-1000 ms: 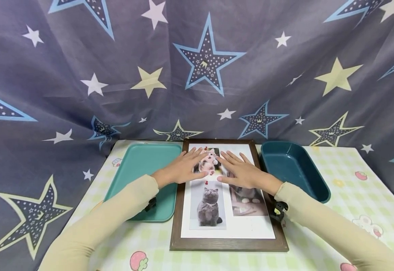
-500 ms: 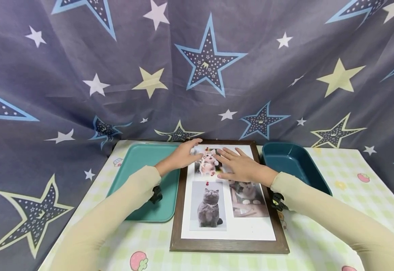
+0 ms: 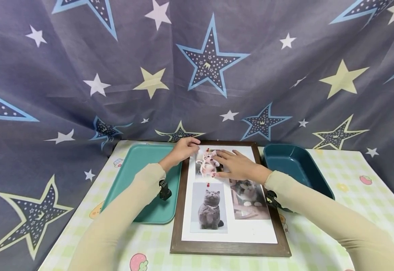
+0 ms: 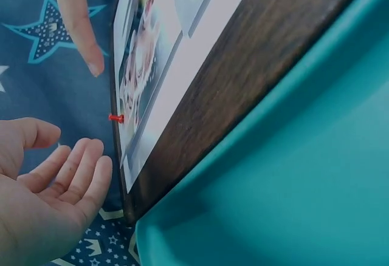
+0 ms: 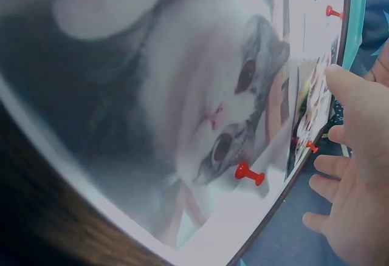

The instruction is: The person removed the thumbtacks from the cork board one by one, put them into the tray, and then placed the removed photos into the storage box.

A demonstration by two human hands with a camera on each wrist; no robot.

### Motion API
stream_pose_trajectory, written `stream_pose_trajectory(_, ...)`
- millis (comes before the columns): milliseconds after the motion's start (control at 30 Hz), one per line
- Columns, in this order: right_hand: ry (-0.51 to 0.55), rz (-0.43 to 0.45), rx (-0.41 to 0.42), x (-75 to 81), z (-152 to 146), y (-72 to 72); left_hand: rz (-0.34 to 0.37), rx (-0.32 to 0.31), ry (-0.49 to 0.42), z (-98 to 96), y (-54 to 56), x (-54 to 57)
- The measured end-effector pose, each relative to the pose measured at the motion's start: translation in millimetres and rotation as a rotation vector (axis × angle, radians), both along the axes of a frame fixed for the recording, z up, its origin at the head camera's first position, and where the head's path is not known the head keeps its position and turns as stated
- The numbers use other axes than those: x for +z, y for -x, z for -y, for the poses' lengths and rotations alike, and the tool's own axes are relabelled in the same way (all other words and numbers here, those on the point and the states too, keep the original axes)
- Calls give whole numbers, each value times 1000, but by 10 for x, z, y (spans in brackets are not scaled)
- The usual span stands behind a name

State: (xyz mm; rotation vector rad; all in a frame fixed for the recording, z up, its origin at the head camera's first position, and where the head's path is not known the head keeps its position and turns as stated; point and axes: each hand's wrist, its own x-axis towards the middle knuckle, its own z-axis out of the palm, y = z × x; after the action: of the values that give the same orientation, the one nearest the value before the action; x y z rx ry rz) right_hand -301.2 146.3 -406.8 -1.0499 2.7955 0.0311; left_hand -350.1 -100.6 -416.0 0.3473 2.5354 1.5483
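Observation:
A brown wooden frame [image 3: 230,247] with a white board lies on the table, bearing cat photos fixed with red push pins. My left hand [image 3: 184,148] is at the frame's top left corner, fingers loosely curled; the left wrist view shows nothing in it, near a red push pin [image 4: 117,118]. My right hand [image 3: 239,165] hovers over the board with fingers spread, between the upper kitten photo [image 3: 204,165] and the grey-and-white kitten photo [image 3: 250,203], which it partly hides. Below them is the grey cat photo [image 3: 209,210]. Another red push pin [image 5: 249,173] holds the grey-and-white kitten photo.
A flat teal tray [image 3: 151,210] lies left of the frame, under my left forearm. To the right stands a deep dark-teal bin [image 3: 293,165]. The checked tablecloth [image 3: 318,241] covers the table, and a star-patterned curtain [image 3: 197,109] hangs directly behind it.
My left hand has shifted from lying spread over the upper photo to the frame's top left corner, its fingers now curled. The right hand has drifted slightly left and up.

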Motion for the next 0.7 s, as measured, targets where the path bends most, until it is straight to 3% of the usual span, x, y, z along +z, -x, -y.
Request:
stream_pose_trajectory(433,21,-29,32,-90,59,47,70,16,-106,-139,123,-69)
stream_pose_trajectory(700,23,-30,27,-140,76,100,90,24,-126,-181,207,-140)
